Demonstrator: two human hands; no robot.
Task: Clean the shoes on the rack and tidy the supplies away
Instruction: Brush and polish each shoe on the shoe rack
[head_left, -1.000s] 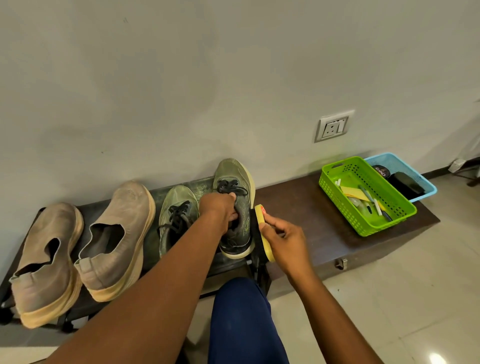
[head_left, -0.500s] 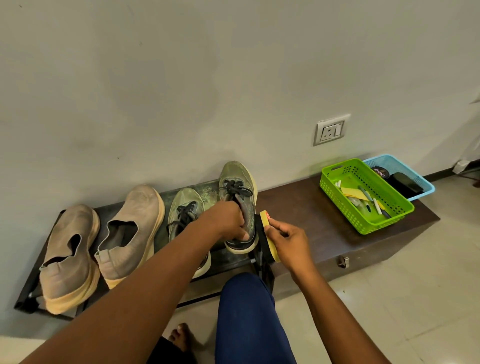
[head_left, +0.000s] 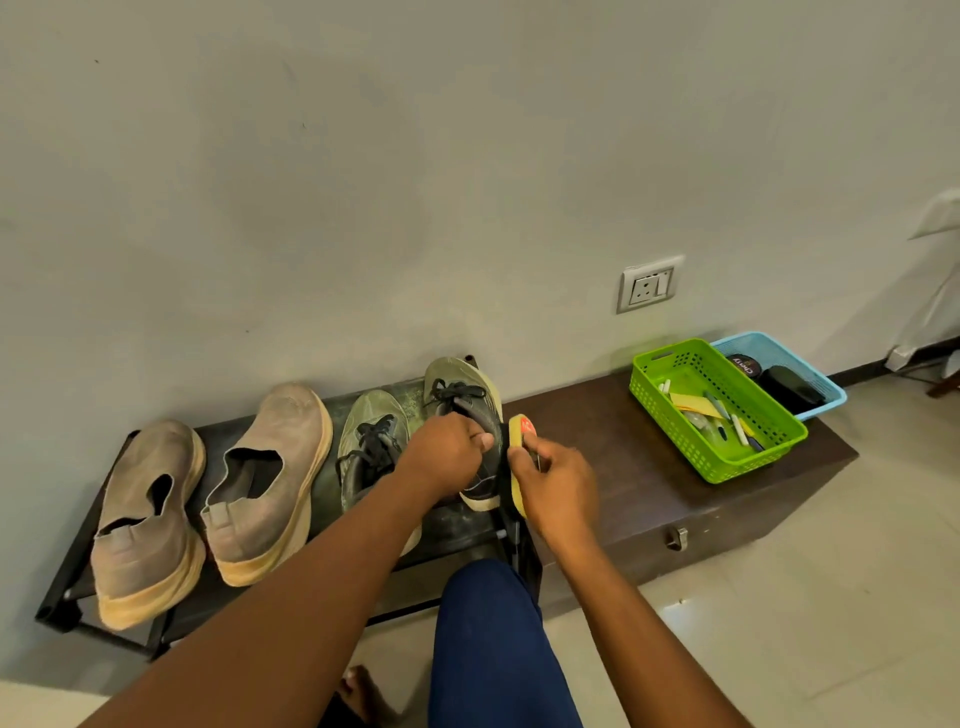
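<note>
Landmark: the shoe rack (head_left: 83, 582), a low dark metal frame standing against the wall.
Left end of rack: two tan slip-on shoes (head_left: 150, 519) are sitting side by side, dusty, toes to the wall.
Centre of rack: a green lace-up sneaker (head_left: 371, 447) is resting flat, untouched.
Right end of rack: the second green sneaker (head_left: 462, 395) is being tipped onto its side.
Left hand (head_left: 447, 457): it is closing around this sneaker's collar and steadying it.
Right hand (head_left: 558, 486): it is gripping a yellow sponge (head_left: 519, 457) and pressing it against the sneaker's outer side.
Right of rack: a brown wooden box (head_left: 649, 499) is carrying a green basket (head_left: 779, 457) of small supplies and, touching it behind, a blue basket (head_left: 831, 389) with a polish tin (head_left: 745, 365).
Step in hand: the side and sole edge of the right sneaker are being scrubbed, by the look of it.
Next move: it is calling for turning the sneaker to reach the uncleaned faces, with the left hand's grip kept firm.
Remaining: three shoes and the supplies are, in my judgement, still waiting.
Hidden: the sponge's contact face is lying behind the fingers; the green basket's contents are too small to name.
</note>
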